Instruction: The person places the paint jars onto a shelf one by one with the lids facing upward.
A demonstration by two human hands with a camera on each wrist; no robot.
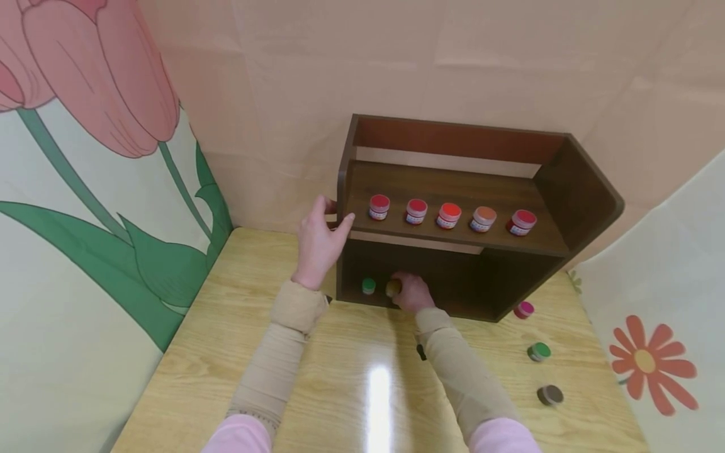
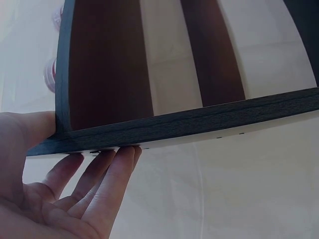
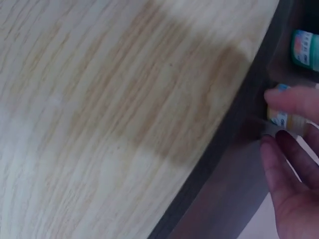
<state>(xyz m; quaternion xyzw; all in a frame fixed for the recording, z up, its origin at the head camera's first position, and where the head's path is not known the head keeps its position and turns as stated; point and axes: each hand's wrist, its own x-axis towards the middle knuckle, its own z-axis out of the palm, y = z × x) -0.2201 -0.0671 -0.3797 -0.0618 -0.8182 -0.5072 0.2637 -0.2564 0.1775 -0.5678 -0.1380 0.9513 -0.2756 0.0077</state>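
A dark brown two-level wooden shelf (image 1: 453,242) stands at the back of the table. My left hand (image 1: 321,242) grips its left side panel (image 2: 199,119), the thumb on one face and the fingers against the other. Inside the lower level, my right hand (image 1: 413,292) holds a small yellow paint jar (image 1: 393,288) between thumb and fingers. In the right wrist view the yellow jar's label (image 3: 279,117) shows beside the thumb. A green-lidded paint jar (image 1: 369,286) sits just left of it. Several paint jars with red and orange lids, one bright red (image 1: 449,216), line the upper level.
Right of the shelf on the wood-grain table (image 1: 226,352) stand a magenta-lidded jar (image 1: 523,309), a green-lidded jar (image 1: 539,352) and a dark brown-lidded jar (image 1: 550,395). Cloth backdrops with printed flowers (image 1: 646,362) hang behind and at both sides.
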